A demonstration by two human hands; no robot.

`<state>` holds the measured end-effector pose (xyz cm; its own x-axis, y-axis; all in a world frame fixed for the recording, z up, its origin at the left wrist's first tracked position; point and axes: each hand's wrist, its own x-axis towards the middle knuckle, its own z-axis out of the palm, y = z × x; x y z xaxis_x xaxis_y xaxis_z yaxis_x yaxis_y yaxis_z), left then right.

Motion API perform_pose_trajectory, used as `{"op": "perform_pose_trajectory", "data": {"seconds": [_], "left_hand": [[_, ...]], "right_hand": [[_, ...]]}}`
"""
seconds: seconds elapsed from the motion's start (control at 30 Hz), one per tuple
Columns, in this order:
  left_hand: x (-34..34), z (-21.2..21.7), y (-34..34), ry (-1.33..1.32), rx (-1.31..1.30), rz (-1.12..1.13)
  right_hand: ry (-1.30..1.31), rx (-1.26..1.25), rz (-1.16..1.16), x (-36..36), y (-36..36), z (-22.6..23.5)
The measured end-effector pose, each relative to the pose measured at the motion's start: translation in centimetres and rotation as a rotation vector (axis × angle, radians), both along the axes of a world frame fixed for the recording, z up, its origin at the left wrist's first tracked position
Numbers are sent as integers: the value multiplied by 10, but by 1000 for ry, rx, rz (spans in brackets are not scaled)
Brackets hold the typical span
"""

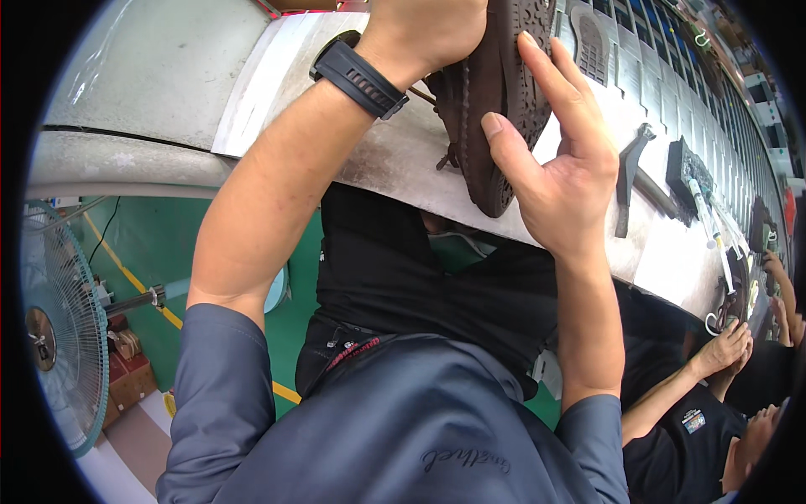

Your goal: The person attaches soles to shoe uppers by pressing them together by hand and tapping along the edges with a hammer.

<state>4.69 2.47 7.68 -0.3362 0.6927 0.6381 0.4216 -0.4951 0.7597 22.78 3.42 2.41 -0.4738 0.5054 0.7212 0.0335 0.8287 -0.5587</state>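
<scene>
Wearing a dark blue-grey shirt [361, 428] with loose short sleeves [220, 370], showing darker cursive script [466, 459] across the front; wearing black trousers [378, 281] too, displaying red lettering [354, 353] and small white marks [332, 343] near one hip; sporting a black watch [336, 52] with a slotted strap [374, 84].

Head view, single: wide fisheye, head-worn, facing steeply down past the wearer's shirt [378, 420] at six o'clock. Range: close. Coverage: hands [571, 172] between twelve and two o'clock, bench [374, 164] from eleven to three, floor [147, 239] at nine.
</scene>
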Motion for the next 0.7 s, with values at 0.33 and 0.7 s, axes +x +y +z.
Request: {"op": "perform_pose_trajectory", "data": {"seconds": [0.33,0.7], "left_hand": [[-9,-7,0,129,-13,113],[-8,-11,1,175,71,184]], "right_hand": [[61,-164,25,1,-7,-13],[-56,34,-28,2,-6,-8]]}}
